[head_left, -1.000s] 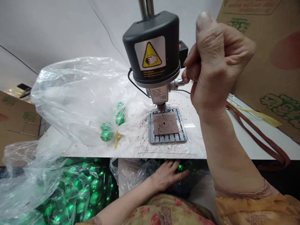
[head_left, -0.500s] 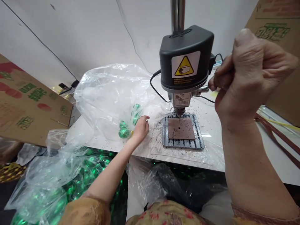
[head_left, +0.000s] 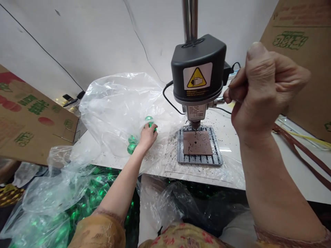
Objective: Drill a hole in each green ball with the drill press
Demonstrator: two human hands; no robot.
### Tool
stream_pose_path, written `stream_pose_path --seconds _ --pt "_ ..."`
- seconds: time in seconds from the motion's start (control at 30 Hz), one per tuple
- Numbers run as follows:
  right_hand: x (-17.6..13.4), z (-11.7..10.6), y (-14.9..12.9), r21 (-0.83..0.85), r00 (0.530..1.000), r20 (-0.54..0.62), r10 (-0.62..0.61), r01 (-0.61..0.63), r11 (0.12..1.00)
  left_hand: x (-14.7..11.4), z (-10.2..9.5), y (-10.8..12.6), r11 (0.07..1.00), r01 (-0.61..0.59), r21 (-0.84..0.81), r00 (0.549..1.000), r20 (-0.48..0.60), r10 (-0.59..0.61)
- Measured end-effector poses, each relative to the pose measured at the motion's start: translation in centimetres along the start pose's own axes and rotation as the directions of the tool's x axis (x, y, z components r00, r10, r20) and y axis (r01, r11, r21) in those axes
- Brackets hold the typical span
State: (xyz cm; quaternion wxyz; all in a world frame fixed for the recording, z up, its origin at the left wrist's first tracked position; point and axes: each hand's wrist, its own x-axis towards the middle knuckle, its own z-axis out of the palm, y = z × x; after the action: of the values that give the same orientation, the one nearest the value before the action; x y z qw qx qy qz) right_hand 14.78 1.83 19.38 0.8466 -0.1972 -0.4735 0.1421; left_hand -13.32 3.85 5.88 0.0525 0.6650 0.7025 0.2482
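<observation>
Small bench drill (head_left: 198,79) on a white table (head_left: 292,168), seen from above and behind the hands. Right hand (head_left: 261,89) — raised at the drill's right side, closed in a fist around the feed lever (head_left: 219,101), of which only the metal stub by the drill head shows; the bit stands just above a brown square plate (head_left: 198,144) lying flat on the slotted grey base (head_left: 199,159). Left hand (head_left: 148,136) — stretched forward and to the left of the base, fingers curled on a green bead (head_left: 149,120) at the mouth of a clear plastic bag (head_left: 116,106); whether the bead is fully gripped cannot be told. Two more green beads (head_left: 131,144) lie just beside the wrist, inside the bag. The bead sits left of the plate, near it, so the left hand is much the nearer; the right hand is well apart, beyond the drill. Dark swarf (head_left: 173,139) speckles the table around the base; cardboard boxes (head_left: 31,113) stand at both sides.
</observation>
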Motion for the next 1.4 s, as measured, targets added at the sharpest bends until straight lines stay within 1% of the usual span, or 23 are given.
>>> stream_pose_path --seconds 0.03,0.07,0.1,0.13,0.17,0.2,0.23,0.27,0.3,0.33,0.4,0.43,0.5,0.67,0.8,0.9,1.07,1.17,1.23,1.4 --pt "0.0 0.0 0.1 0.016 1.0 -0.005 -0.006 0.006 1.0 -0.3 -0.2 0.7 0.991 -0.014 -0.13 1.0 0.023 0.017" --pt "0.0 0.1 0.2 0.034 1.0 -0.013 -0.013 0.013 0.999 -0.8 -0.4 1.4 0.95 0.001 -0.311 0.998 0.066 0.021" --pt "0.1 0.1 0.2 0.053 1.0 -0.014 -0.023 0.024 0.998 -1.4 -0.4 2.3 0.857 0.053 -0.513 0.991 0.132 0.017" --pt "0.1 0.1 0.3 0.068 0.999 -0.013 -0.031 0.032 0.997 -2.1 -0.3 3.2 0.711 0.138 -0.689 0.976 0.215 0.018" --pt "0.1 0.1 0.3 0.079 0.999 -0.011 -0.04 0.04 0.996 -2.8 -0.1 4.1 0.546 0.237 -0.804 0.953 0.302 0.031" --pt "0.1 0.1 0.2 0.084 0.999 -0.007 -0.047 0.048 0.995 -3.6 0.2 5.0 0.411 0.323 -0.853 0.926 0.375 0.05" --pt "0.1 0.1 0.2 0.083 0.999 -0.003 -0.047 0.047 0.995 -4.3 0.6 5.8 0.324 0.383 -0.865 0.901 0.427 0.074" --pt "0.0 0.1 0.1 0.079 0.999 -0.001 -0.045 0.045 0.996 -5.0 1.1 6.5 0.294 0.411 -0.863 0.886 0.454 0.096" --pt "0.0 0.1 0.1 0.075 0.999 0.002 -0.042 0.042 0.996 -5.7 1.6 7.1 0.311 0.409 -0.858 0.881 0.46 0.109" --pt "0.0 0.0 0.0 0.067 0.999 0.002 -0.039 0.039 0.997 -6.2 2.2 7.6 0.355 0.384 -0.852 0.889 0.445 0.107" --pt "-0.1 0.0 0.0 0.046 0.999 0.017 -0.031 0.03 0.998 -6.8 3.1 8.3 0.442 0.316 -0.839 0.919 0.386 0.075" --pt "-0.1 0.0 0.0 0.036 0.999 0.019 -0.029 0.028 0.999 -7.0 3.5 8.5 0.461 0.299 -0.836 0.931 0.362 0.052" --pt "-0.2 -0.1 0.0 0.016 1.0 0.013 -0.024 0.024 1.0 -6.9 4.0 8.8 0.455 0.306 -0.836 0.935 0.355 0.023" --pt "-0.3 -0.1 0.1 -0.033 0.999 0.006 -0.038 0.039 0.999 -5.7 4.9 8.8 0.445 0.323 -0.835 0.916 0.394 0.075" --pt "-0.3 -0.2 -0.2 -0.064 1.0 0.027 -0.004 0.006 0.998 -5.0 5.4 8.6 0.409 0.355 -0.84 0.905 0.419 0.075" --pt "-0.4 -0.2 -0.5 -0.043 0.999 0.037 0.001 0.001 0.999 -4.9 5.7 8.7 0.405 0.349 -0.845 0.91 0.409 0.07" --pt "-0.5 -0.2 -0.6 -0.038 1.0 0.029 0.001 0.0 0.999 -4.8 6.0 9.1 0.476 0.273 -0.836 0.932 0.352 0.084" --pt "-0.6 -0.2 -0.4 -0.032 1.0 0.026 -0.01 0.011 0.999 -4.6 6.1 9.1 0.526 0.255 -0.812 0.923 0.367 0.119" --pt "-0.6 -0.3 -0.2 -0.061 1.0 0.024 0.0 0.001 0.998 -4.4 6.1 9.1 0.551 0.25 -0.796 0.913 0.384 0.14" --pt "-0.8 -0.4 -0.3 -0.099 0.999 0.025 0.028 -0.025 0.995 -4.1 6.2 9.2 0.588 0.235 -0.774 0.904 0.396 0.161"
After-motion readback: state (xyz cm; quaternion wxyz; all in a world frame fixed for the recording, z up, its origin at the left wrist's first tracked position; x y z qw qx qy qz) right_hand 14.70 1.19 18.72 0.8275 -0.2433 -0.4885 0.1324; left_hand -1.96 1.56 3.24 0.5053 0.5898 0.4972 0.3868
